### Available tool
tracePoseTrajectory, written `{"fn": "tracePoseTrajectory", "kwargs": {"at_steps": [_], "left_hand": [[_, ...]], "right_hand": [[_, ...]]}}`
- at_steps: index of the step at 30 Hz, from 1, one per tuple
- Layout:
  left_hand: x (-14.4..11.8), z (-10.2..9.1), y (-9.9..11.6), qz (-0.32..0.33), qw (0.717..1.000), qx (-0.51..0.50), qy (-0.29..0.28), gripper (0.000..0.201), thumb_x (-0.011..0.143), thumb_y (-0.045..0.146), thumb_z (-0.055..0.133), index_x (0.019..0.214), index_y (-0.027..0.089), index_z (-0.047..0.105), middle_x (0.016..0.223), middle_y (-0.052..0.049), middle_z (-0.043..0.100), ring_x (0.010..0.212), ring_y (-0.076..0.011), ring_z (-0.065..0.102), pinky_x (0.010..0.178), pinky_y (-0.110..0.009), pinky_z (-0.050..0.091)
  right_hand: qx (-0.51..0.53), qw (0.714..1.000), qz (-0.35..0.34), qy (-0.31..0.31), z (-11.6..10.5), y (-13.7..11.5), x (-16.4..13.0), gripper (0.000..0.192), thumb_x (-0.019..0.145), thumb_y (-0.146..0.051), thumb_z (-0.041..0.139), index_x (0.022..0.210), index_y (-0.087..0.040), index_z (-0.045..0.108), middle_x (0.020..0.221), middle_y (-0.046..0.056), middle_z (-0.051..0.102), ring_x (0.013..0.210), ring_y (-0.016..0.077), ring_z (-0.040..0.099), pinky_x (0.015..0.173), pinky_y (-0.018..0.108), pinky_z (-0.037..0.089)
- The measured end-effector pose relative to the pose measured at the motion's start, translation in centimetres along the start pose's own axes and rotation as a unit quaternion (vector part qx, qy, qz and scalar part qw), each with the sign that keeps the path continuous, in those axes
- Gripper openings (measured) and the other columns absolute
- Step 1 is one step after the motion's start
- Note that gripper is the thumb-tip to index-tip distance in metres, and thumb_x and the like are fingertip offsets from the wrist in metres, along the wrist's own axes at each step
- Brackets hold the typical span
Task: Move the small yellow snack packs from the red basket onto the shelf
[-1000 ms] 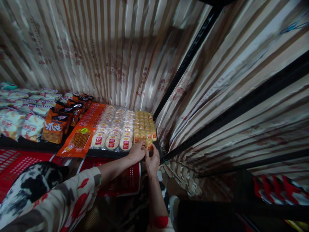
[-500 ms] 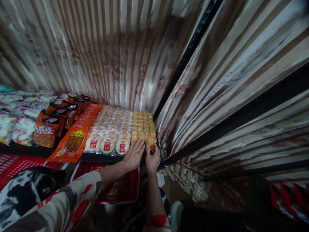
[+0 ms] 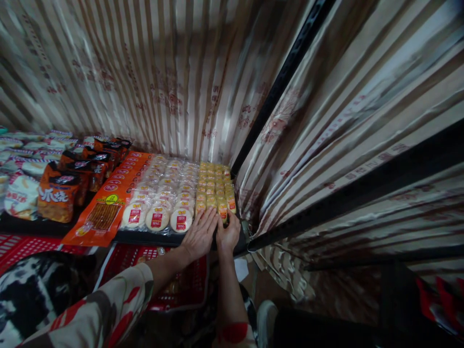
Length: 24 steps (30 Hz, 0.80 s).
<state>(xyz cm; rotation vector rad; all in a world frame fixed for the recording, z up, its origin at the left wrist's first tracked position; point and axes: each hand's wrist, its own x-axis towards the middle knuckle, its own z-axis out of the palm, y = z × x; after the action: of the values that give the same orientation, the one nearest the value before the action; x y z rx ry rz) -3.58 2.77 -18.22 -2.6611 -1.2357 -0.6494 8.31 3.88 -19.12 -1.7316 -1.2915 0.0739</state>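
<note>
Rows of small yellow-wrapped snack packs (image 3: 210, 186) stand at the right end of the shelf. My left hand (image 3: 200, 233) lies with its fingers stretched out, the tips touching the front of these packs. Beside it my right hand (image 3: 228, 235) has its thumb and fingers around a front yellow pack (image 3: 222, 210), which stands upright with its red and orange label showing. Left of the yellow rows are several columns of round white cakes (image 3: 157, 218) in clear wrap. My fingers hide the lower part of the front yellow packs.
An orange bag of stick snacks (image 3: 105, 212) lies next to the cakes, with orange-black bags (image 3: 58, 195) further left. Red baskets (image 3: 123, 258) sit below the black shelf edge (image 3: 145, 237). A dark metal post (image 3: 268, 108) and striped curtains (image 3: 174, 72) bound the corner.
The front yellow pack at my right hand now stands straighter, its label facing me. My hands remain against the yellow rows. The view has shifted slightly.
</note>
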Motion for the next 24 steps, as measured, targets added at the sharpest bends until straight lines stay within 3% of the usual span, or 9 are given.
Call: {"fn": "tracePoseTrajectory", "kwargs": {"at_steps": [9,15,24], "left_hand": [[-0.11,0.26,-0.09,0.023,1.000,0.016,0.000,0.054,0.088,0.016,0.034,0.142,0.009,0.029,0.151,-0.012,0.025,0.142,-0.0231,0.009,0.114,-0.047,0.013],[-0.10,0.25,-0.03,0.024,1.000,0.013,-0.003,0.055,0.088,0.016,0.034,0.142,0.009,0.028,0.151,-0.011,0.024,0.142,-0.0230,0.008,0.115,-0.047,0.012],[-0.07,0.00,0.01,0.025,1.000,0.013,-0.007,0.055,0.088,0.014,0.033,0.142,0.009,0.027,0.151,-0.011,0.024,0.142,-0.0216,0.009,0.115,-0.045,0.013]], "right_hand": [[0.008,1.000,-0.008,-0.014,0.14,-0.22,-0.19,0.044,0.089,-0.033,0.032,0.117,-0.008,0.056,0.115,0.018,0.059,0.108,0.0246,0.052,0.093,0.040,0.039],[-0.013,1.000,0.000,-0.006,0.01,-0.03,-0.26,0.047,0.086,-0.039,0.036,0.122,-0.014,0.054,0.117,0.018,0.059,0.111,0.0262,0.052,0.092,0.040,0.039],[0.008,1.000,0.008,-0.017,0.10,0.21,-0.08,0.045,0.086,-0.037,0.036,0.112,-0.011,0.061,0.111,0.016,0.063,0.104,0.0234,0.056,0.092,0.039,0.041]]}}
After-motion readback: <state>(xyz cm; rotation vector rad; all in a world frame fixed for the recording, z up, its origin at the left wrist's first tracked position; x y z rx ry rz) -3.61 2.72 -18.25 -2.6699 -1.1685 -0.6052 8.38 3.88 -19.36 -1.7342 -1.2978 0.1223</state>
